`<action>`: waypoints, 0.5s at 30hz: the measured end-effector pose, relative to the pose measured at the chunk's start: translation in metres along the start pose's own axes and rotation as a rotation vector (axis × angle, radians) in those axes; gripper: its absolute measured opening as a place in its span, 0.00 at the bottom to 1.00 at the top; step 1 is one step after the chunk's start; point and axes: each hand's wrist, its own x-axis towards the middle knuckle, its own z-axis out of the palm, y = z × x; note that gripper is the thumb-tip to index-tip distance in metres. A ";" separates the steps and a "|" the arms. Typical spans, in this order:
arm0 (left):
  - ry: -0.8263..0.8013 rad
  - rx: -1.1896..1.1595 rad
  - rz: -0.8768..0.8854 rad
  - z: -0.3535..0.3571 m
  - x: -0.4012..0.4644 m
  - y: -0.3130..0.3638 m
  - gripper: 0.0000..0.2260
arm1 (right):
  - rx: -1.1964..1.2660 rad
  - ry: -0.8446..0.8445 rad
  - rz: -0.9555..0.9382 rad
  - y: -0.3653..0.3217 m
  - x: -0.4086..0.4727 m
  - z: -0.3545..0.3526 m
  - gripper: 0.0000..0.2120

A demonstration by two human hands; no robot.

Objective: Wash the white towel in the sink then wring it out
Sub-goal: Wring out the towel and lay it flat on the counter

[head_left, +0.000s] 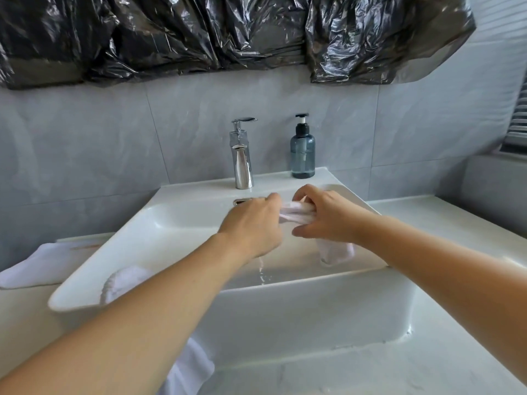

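A: Status on your hands?

B: Your left hand [252, 223] and right hand [325, 216] both sit over the sink [159, 232]. Both grip the white towel [296, 213]. It's bunched and twisted into a rope between them, held above the basin.

A: Fingers?

B: Right fingers [303, 195] are curled over the top of the twisted part, thumb under it. Left fingers are mostly hidden behind the back of your hand, but they wrap round the towel's other end. So both are clenched on the towel.

A: Rest of the towel?

B: One loose end hangs down below your right hand, near the sink's right wall. A thin trickle of water [261, 270] falls below your left hand toward the basin floor.

A: Anything else in the sink?

B: Another white cloth [125, 279] lies at the near left of the basin, partly under your left forearm. A second white cloth [37, 266] lies on the worktop [427, 352] left of the sink. More white fabric hangs at the sink's front, below your left arm.

A: Labels, writing?

B: Nothing readable. Chrome faucet [242, 163] at the back rim has no visible marking. Blue pump bottle [302, 151] right of it carries no label I can read. Black plastic sheeting [228, 35] covers the wall above the tiles, no print.
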 end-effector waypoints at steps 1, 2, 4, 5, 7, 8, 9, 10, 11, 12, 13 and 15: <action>0.133 0.091 0.057 0.000 0.001 -0.007 0.07 | -0.014 -0.053 0.056 0.001 0.001 0.000 0.19; 0.265 0.152 0.123 0.001 0.003 -0.014 0.07 | -0.042 -0.114 0.101 0.001 0.001 0.001 0.16; 0.410 0.244 0.197 0.006 0.005 -0.029 0.10 | -0.022 -0.211 0.140 0.002 0.003 0.004 0.14; 0.447 0.259 0.186 0.008 0.005 -0.035 0.11 | 0.063 -0.240 0.154 0.002 0.003 0.004 0.14; 0.505 0.240 0.141 0.011 0.006 -0.043 0.12 | 0.287 -0.236 0.183 0.002 0.006 0.004 0.15; 0.524 0.230 0.119 0.011 0.006 -0.044 0.12 | 0.354 -0.201 0.196 0.001 0.006 0.004 0.15; 0.540 0.218 0.103 0.010 0.007 -0.044 0.12 | 0.388 -0.161 0.202 0.000 0.008 0.004 0.14; 0.560 0.208 0.088 0.010 0.008 -0.043 0.12 | 0.408 -0.134 0.197 0.000 0.009 0.004 0.14; 0.579 0.197 0.072 0.010 0.009 -0.043 0.12 | 0.422 -0.118 0.194 0.000 0.010 0.005 0.14; 0.597 0.180 0.056 0.011 0.009 -0.044 0.13 | 0.435 -0.106 0.201 -0.001 0.009 0.004 0.14; 0.613 0.159 0.041 0.012 0.010 -0.045 0.13 | 0.454 -0.095 0.225 0.000 0.008 0.004 0.15; 0.647 0.119 0.007 0.013 0.010 -0.048 0.12 | 0.505 -0.129 0.281 -0.001 0.006 0.001 0.15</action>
